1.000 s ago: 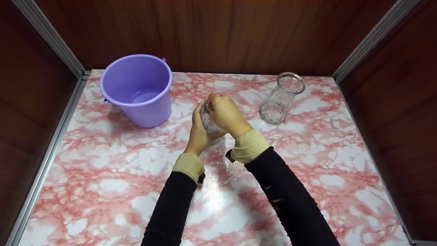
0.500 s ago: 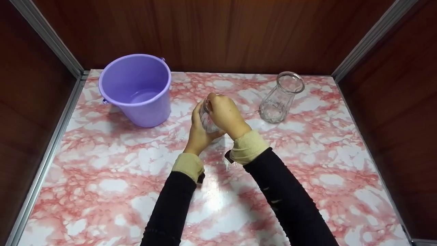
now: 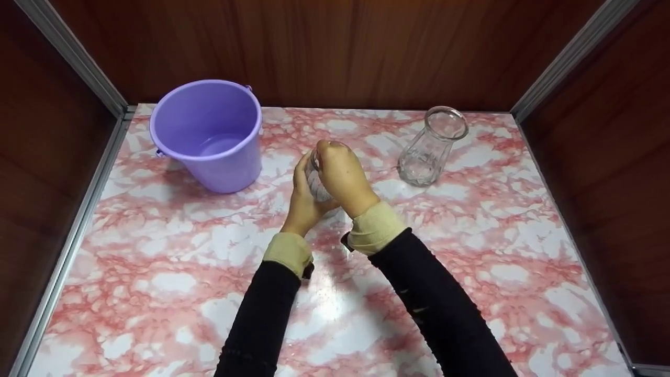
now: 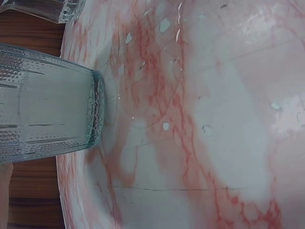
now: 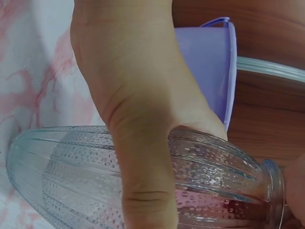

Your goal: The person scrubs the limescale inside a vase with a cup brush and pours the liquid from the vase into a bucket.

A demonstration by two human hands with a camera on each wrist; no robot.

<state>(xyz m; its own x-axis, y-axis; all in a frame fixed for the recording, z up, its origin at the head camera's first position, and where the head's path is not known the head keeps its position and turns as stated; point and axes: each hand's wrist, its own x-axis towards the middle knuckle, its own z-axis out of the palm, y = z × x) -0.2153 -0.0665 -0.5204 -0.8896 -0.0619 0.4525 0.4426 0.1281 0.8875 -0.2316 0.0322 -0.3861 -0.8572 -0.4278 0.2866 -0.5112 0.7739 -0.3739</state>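
Head view: a clear ribbed glass vase point(image 3: 317, 182) is held above the middle of the tabletop point(image 3: 172, 319), between the person's two hands. The left hand point(image 3: 303, 204) grips its body, the thumb laid along the near side; in the right wrist view that thumb crosses the dotted, ribbed glass. The right hand point(image 3: 344, 172) is bent over the vase's mouth, its fingers curled down at the rim; their tips are hidden, so whether they hold anything cannot be told. The left wrist view shows the vase's thick base close to the tabletop, though contact is unclear.

Well to the right of the hands, a second glass vase point(image 3: 425, 157) with a wide, flared rim stands upright. On the other side, near the back left corner, stands a purple bucket point(image 3: 225, 170), its mouth facing up. The tabletop is marbled in red, pink and white, with a bright glare between the forearms. Both arms wear black sleeves point(image 3: 264, 319) ending in pale yellow cuffs point(image 3: 378, 229). Dark brown wood-grain panels point(image 3: 335, 52) rise behind and at both sides, joined by grey metal strips point(image 3: 576, 60).
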